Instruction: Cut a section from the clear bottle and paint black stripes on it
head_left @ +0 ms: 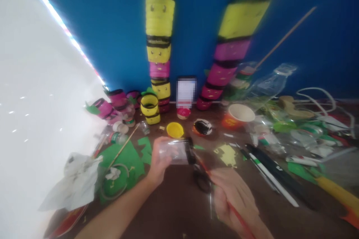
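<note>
My left hand is wrapped round a clear piece of plastic bottle, which lies sideways with its black-painted rim facing right. In my right hand is a red-handled paintbrush, its front end by that black rim; blur hides whether the two touch. Scissors with dark handles lie under the brush, just left of my right hand. Beyond the plastic piece stand a bowl of yellow paint and a dish of black paint.
Two stacks of painted yellow and pink pots rise against the blue wall. A paper cup, a clear bottle and pens fill the right. Crumpled tissue and green paper lie left.
</note>
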A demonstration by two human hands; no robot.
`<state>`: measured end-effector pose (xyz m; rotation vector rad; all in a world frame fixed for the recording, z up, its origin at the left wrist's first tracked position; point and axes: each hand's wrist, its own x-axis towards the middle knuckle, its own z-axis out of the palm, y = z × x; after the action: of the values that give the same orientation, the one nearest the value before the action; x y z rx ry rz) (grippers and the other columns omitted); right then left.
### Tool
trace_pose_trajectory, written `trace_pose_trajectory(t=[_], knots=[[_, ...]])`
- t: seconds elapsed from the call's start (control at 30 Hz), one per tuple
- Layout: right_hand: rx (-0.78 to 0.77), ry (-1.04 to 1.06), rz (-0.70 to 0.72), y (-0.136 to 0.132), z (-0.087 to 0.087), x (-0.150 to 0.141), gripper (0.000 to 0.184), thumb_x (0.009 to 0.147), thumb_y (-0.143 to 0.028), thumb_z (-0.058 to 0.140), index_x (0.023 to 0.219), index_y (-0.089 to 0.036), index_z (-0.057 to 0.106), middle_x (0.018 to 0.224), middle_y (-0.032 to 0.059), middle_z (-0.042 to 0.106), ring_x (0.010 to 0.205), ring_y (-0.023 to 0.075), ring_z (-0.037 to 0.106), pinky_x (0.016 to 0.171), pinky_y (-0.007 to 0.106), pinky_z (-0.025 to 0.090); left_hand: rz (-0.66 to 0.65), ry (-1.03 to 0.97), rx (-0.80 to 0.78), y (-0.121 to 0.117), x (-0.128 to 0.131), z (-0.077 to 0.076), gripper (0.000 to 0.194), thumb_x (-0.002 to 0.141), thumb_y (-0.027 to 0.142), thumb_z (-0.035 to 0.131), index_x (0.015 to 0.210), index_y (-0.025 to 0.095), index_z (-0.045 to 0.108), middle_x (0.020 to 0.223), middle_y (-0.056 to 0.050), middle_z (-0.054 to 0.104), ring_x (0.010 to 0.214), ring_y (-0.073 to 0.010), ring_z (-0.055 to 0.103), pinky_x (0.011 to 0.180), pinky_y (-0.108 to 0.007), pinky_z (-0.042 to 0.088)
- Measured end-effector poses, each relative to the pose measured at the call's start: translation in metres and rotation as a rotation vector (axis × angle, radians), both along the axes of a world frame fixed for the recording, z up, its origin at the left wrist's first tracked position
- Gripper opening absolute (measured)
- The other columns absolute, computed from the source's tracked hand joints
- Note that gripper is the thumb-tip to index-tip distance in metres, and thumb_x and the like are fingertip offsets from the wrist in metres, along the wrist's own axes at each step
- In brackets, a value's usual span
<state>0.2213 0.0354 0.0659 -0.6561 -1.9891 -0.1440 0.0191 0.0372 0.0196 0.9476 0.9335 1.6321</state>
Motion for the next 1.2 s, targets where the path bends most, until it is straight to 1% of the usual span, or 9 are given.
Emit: trace_pose_trajectory(t=[0.17, 0.27, 0.37, 0.57, 0.7, 0.87, 1.0, 1.13, 1.2], knots=[[-0.007, 0.03, 0.003, -0.0024, -0.0027, 0.0007, 0.02, 0.078, -0.003, 0.05, 0.093, -0.009, 0.061, 0.088, 0.0119, 0.065, 0.089, 0.0214, 0.062, 0.076, 0.038, 0.055, -0.035, -0.011, 0.026, 0.0005, -0.0005, -0.0016, 0.056, 0.07, 0.044, 0.067, 0.117, 0.026, 0.042, 0.098, -0.003, 0.059, 0.08, -0.0194, 0.06, 0.075, -0.034, 0.048], [-0.022, 0.037, -0.045, -0.0033, -0.0049, 0.0005, 0.019, 0.079, -0.004, 0.05, 0.091, -0.012, 0.061, 0.086, 0.009, 0.066, 0.084, 0.019, 0.063, 0.075, 0.036, 0.055, -0.01, 0.016, 0.006, 0.0006, -0.0006, -0.0028, 0.058, 0.069, 0.046, 0.068, 0.117, 0.026, 0.041, 0.099, -0.004, 0.059, 0.08, -0.0202, 0.06, 0.075, -0.035, 0.048], [-0.01, 0.068, -0.025, -0.0046, -0.0057, 0.0022, 0.015, 0.08, -0.007, 0.051, 0.088, -0.013, 0.061, 0.082, 0.0077, 0.066, 0.081, 0.0189, 0.063, 0.072, 0.036, 0.056, -0.01, 0.03, 0.013, 0.0006, -0.0007, -0.0031, 0.06, 0.068, 0.047, 0.068, 0.117, 0.026, 0.041, 0.1, -0.004, 0.059, 0.079, -0.0193, 0.06, 0.075, -0.035, 0.049], [-0.013, 0.044, -0.058, -0.0057, -0.003, 0.0017, 0.016, 0.079, -0.006, 0.051, 0.09, -0.012, 0.062, 0.084, 0.0089, 0.067, 0.082, 0.0193, 0.064, 0.074, 0.036, 0.055, 0.0, 0.046, 0.037, -0.0008, -0.0008, -0.0019, 0.055, 0.07, 0.045, 0.069, 0.115, 0.026, 0.045, 0.106, -0.004, 0.057, 0.087, -0.02, 0.059, 0.079, -0.035, 0.049], [0.011, 0.074, -0.024, -0.0074, -0.0007, 0.0031, 0.014, 0.077, -0.004, 0.051, 0.082, -0.013, 0.062, 0.076, 0.0066, 0.064, 0.077, 0.018, 0.063, 0.068, 0.034, 0.055, -0.012, 0.036, 0.037, -0.001, -0.0014, -0.0052, 0.057, 0.069, 0.046, 0.07, 0.116, 0.026, 0.045, 0.102, -0.004, 0.059, 0.084, -0.0196, 0.06, 0.077, -0.034, 0.049], [0.003, 0.022, -0.017, -0.0052, 0.0019, 0.0021, 0.015, 0.079, -0.005, 0.049, 0.087, -0.011, 0.061, 0.081, 0.0091, 0.065, 0.08, 0.0187, 0.063, 0.072, 0.034, 0.054, 0.003, 0.03, 0.042, -0.0001, -0.002, -0.0071, 0.054, 0.069, 0.045, 0.07, 0.115, 0.026, 0.046, 0.107, -0.005, 0.057, 0.088, -0.0201, 0.06, 0.078, -0.034, 0.05], [-0.003, 0.034, 0.01, -0.0055, 0.004, 0.002, 0.014, 0.079, -0.005, 0.048, 0.082, -0.011, 0.059, 0.076, 0.0075, 0.062, 0.074, 0.0164, 0.061, 0.068, 0.032, 0.053, 0.01, 0.023, 0.051, 0.0003, -0.0015, -0.0054, 0.055, 0.069, 0.044, 0.071, 0.115, 0.026, 0.047, 0.108, -0.005, 0.057, 0.088, -0.0201, 0.06, 0.079, -0.034, 0.05], [0.038, 0.043, -0.004, -0.0073, 0.0037, 0.0024, 0.014, 0.08, -0.008, 0.048, 0.084, -0.009, 0.061, 0.081, 0.0105, 0.063, 0.083, 0.0205, 0.062, 0.073, 0.037, 0.053, 0.008, 0.02, 0.05, -0.0001, -0.0011, -0.0032, 0.057, 0.068, 0.044, 0.071, 0.117, 0.027, 0.045, 0.11, -0.005, 0.056, 0.086, -0.019, 0.06, 0.079, -0.034, 0.05], [0.026, 0.016, -0.014, -0.0063, 0.0041, 0.0011, 0.015, 0.079, -0.006, 0.049, 0.088, -0.009, 0.061, 0.083, 0.0105, 0.064, 0.084, 0.02, 0.062, 0.074, 0.036, 0.053, 0.009, 0.028, 0.041, -0.0003, -0.0012, -0.003, 0.058, 0.068, 0.045, 0.071, 0.117, 0.026, 0.045, 0.11, -0.006, 0.056, 0.087, -0.0197, 0.06, 0.08, -0.035, 0.05]])
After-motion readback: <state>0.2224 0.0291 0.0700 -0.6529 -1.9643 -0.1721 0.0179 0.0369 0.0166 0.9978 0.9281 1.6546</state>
